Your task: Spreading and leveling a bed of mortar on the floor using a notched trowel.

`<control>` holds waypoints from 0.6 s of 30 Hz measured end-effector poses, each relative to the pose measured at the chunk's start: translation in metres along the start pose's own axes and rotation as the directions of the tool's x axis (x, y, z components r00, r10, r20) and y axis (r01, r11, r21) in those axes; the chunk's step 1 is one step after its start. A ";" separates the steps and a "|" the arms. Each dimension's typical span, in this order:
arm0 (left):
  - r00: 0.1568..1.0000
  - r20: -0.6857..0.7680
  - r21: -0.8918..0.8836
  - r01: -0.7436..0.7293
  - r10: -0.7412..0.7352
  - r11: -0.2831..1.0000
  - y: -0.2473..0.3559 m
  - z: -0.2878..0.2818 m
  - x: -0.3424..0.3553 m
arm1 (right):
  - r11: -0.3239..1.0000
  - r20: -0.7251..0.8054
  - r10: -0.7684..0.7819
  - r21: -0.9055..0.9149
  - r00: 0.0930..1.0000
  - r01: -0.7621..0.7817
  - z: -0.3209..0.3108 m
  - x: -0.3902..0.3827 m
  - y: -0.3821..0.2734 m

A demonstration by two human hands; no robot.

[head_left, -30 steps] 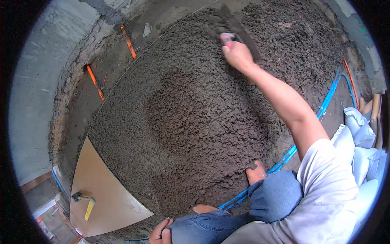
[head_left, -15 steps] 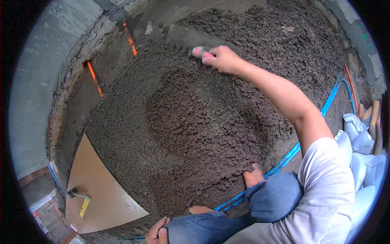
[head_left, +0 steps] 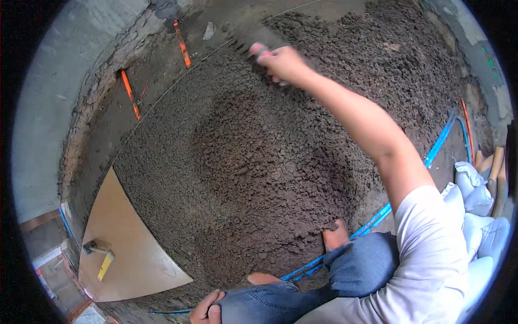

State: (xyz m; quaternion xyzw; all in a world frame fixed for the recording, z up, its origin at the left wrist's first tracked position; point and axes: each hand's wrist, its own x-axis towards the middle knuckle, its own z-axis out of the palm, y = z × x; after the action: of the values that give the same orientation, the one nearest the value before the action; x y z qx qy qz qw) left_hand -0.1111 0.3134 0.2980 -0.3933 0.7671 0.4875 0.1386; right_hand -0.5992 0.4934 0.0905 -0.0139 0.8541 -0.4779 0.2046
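Out over the dark, crumbly mortar mix [head_left: 243, 156], my right hand [head_left: 286, 66] is closed around the pink-and-grey handle of a trowel [head_left: 260, 49]. Its blade is smeared by motion and lies low on the mix, close to a thin taut string [head_left: 178, 78]. Behind the blade the surface looks smoother and greyer. My left hand [head_left: 208, 309] is at my bent, jeans-covered knee at the lower edge, its fingers curled against it. No tool shows in that hand, though part of it is hidden.
A tan board [head_left: 132, 243] at lower left bears a dark-and-yellow tool [head_left: 105, 264]. Orange marked rods [head_left: 130, 94] stand along the broken wall edge. Blue tubes [head_left: 372, 221] run past my bare foot [head_left: 335, 236]. White sacks [head_left: 477, 200] are stacked at right.
My right hand has swept the trowel up and slightly left across the mix. My left hand stays at the knee. The whole view has shifted a little.
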 end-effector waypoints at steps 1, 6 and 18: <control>1.000 0.001 0.002 -0.008 0.008 1.000 -0.001 0.000 0.001 | 0.999 0.044 0.005 0.037 0.999 -0.007 0.011 0.002 -0.011; 0.998 0.020 0.042 -0.067 0.066 0.997 -0.008 0.000 0.003 | 0.996 -0.151 0.089 0.001 0.984 -0.090 -0.053 0.026 0.027; 0.987 0.023 0.157 -0.161 0.160 0.974 -0.011 -0.006 -0.002 | 0.894 -0.242 -0.159 -0.446 0.957 0.036 -0.100 -0.029 0.087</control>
State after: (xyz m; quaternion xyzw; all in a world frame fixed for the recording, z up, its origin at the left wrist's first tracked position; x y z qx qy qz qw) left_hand -0.1003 0.3069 0.2949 -0.3153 0.8320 0.4365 0.1334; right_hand -0.5939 0.6285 0.0748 -0.0370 0.9574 -0.2814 0.0525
